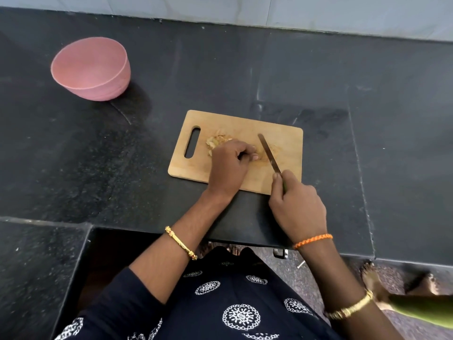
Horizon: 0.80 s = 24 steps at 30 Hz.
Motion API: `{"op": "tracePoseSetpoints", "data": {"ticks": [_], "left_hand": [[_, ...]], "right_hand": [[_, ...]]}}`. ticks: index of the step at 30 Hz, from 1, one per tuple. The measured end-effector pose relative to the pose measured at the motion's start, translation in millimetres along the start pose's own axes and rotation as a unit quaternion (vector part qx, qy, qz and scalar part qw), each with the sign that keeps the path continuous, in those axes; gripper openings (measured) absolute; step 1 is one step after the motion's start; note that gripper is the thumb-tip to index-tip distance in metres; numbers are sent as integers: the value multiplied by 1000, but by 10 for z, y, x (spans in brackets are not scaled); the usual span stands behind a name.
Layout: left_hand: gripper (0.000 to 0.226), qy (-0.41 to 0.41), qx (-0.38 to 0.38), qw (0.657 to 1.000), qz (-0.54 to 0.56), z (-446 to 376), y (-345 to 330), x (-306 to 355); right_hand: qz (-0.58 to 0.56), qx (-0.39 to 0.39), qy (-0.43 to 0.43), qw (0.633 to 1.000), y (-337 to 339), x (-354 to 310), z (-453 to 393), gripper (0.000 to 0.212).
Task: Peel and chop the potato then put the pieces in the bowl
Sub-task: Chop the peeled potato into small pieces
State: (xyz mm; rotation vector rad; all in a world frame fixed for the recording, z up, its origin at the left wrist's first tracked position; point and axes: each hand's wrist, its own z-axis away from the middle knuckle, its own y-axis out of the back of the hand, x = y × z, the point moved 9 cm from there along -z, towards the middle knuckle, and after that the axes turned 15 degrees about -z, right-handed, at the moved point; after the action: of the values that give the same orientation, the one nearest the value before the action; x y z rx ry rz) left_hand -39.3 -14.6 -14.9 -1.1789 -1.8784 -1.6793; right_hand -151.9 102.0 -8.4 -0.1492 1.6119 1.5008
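Observation:
A wooden cutting board with a handle slot lies on the black counter. My left hand rests on it, fingers curled over the potato, which is mostly hidden. A small heap of peels lies just beyond that hand. My right hand grips a knife by its handle. The blade lies across the board right beside the left fingertips. An empty pink bowl stands at the far left of the counter, apart from the board.
The black stone counter runs back to a pale wall. Its front edge passes just below the board. A lower black ledge sits at the left front. Bare feet of another person show on the floor at the lower right.

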Motion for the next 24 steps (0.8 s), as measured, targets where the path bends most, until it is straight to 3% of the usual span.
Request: {"op": "tracePoseSetpoints", "data": {"ticks": [13, 24], "left_hand": [[12, 3, -24, 1000, 10, -40, -16, -52], [14, -18, -3, 1000, 3, -16, -5, -14]], "right_hand": [[27, -10, 12, 1000, -203, -119, -332, 27], [46, -79, -1, 996, -268, -48, -289, 24]]}}
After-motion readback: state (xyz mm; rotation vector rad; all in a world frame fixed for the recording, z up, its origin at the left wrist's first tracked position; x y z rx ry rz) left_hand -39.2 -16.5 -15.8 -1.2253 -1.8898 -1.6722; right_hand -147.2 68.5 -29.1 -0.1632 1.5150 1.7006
